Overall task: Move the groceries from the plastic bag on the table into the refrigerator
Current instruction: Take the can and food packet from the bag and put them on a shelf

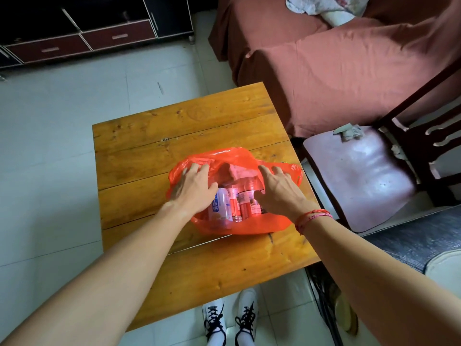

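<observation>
Left hand, right hand, both spread flat on red bag, can and bottles inside lying flat, pointing away

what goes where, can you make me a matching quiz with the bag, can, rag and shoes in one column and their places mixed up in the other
1 bag
2 can
3 rag
4 shoes

A on the floor
B on the chair
C on the table
D in the bag

Pairs: 1-C, 2-D, 3-B, 4-A
</observation>
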The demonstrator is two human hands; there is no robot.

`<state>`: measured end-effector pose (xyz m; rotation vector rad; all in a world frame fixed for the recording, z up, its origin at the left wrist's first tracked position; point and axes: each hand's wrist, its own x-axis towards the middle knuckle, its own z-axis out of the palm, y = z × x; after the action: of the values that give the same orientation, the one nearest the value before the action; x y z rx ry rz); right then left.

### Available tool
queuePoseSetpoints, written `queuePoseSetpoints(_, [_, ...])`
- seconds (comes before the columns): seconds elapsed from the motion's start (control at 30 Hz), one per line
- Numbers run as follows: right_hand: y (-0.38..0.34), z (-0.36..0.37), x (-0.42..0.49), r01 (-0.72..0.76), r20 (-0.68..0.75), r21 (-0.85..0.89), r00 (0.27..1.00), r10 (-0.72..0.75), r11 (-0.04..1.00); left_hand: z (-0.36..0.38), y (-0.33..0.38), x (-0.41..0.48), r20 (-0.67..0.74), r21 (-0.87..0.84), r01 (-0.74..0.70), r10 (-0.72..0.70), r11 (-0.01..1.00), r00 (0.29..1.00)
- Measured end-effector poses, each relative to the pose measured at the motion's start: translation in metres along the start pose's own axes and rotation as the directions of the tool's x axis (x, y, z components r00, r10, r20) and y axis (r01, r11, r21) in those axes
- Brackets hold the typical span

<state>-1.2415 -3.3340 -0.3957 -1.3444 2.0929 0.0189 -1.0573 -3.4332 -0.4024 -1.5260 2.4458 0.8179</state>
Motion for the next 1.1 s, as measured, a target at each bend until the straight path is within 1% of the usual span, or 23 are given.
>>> queuePoseSetpoints(0.07, [-0.002,0.005,0.003,0.029,-0.008,0.002,1.0,-0.029,1.0,0.008,0.001,-0.004,0.033,-0.01,0.011,-0.01,1.0,0.999])
queuePoseSetpoints(0.13, [-0.005,0.013,0.007,0.042,0.003,0.017,0.999,-0.042,0.999,0.019,0.003,-0.01,0.085,-0.026,0.074,-0.071,0.997,0.994])
queuePoseSetpoints(0.17, [-0.007,0.019,0.011,0.025,0.02,0.047,0.999,-0.026,0.999,0.024,0.004,-0.012,0.105,-0.028,0.12,-0.117,0.992,0.988])
queuePoseSetpoints(0.2, [-0.008,0.025,0.015,-0.013,0.044,0.099,0.999,0.008,0.995,0.03,0.005,-0.014,0.121,-0.032,0.172,-0.167,0.985,0.978])
queuePoseSetpoints(0.27, [-0.01,0.037,0.025,-0.114,0.103,0.284,0.991,0.088,0.952,0.043,0.006,-0.015,0.152,-0.079,0.278,-0.264,0.957,0.952])
queuePoseSetpoints(0.33, [-0.012,0.048,0.035,-0.199,0.155,0.52,0.978,0.138,0.831,0.054,0.006,-0.012,0.183,-0.16,0.382,-0.353,0.91,0.918])
queuePoseSetpoints(0.4, [-0.017,0.055,0.043,-0.272,0.184,0.697,0.962,0.202,0.664,0.066,0.004,-0.006,0.206,-0.204,0.441,-0.402,0.874,0.892])
queuePoseSetpoints(0.47, [-0.023,0.063,0.051,-0.29,0.169,0.804,0.948,0.269,0.519,0.077,0.004,-0.002,0.221,-0.218,0.48,-0.437,0.849,0.872])
queuePoseSetpoints(0.5, [-0.026,0.067,0.055,-0.294,0.164,0.835,0.94,0.3,0.464,0.081,0.005,0.0,0.212,-0.222,0.495,-0.454,0.84,0.865])
queuePoseSetpoints(0.6, [-0.036,0.073,0.066,-0.316,0.191,0.881,0.918,0.348,0.353,0.091,0.007,0.004,0.148,-0.204,0.51,-0.488,0.836,0.86])
queuePoseSetpoints(0.67, [-0.04,0.076,0.072,-0.337,0.222,0.89,0.909,0.353,0.307,0.094,0.008,0.007,0.104,-0.183,0.496,-0.485,0.849,0.868])
queuePoseSetpoints(0.73, [-0.043,0.077,0.078,-0.332,0.224,0.902,0.906,0.36,0.275,0.096,0.006,0.01,0.074,-0.168,0.472,-0.467,0.865,0.881])
queuePoseSetpoints(0.83, [-0.044,0.079,0.085,-0.325,0.218,0.911,0.901,0.375,0.252,0.099,0.003,0.013,0.065,-0.175,0.45,-0.445,0.876,0.893])
queuePoseSetpoints(0.93, [-0.043,0.085,0.088,-0.313,0.175,0.905,0.891,0.419,0.289,0.102,0.0,0.013,0.071,-0.182,0.435,-0.429,0.882,0.9])
queuePoseSetpoints(1.1, [-0.043,0.079,0.087,-0.231,0.123,0.952,0.889,0.442,0.2,0.099,0.006,0.006,0.072,-0.167,0.383,-0.377,0.908,0.924])
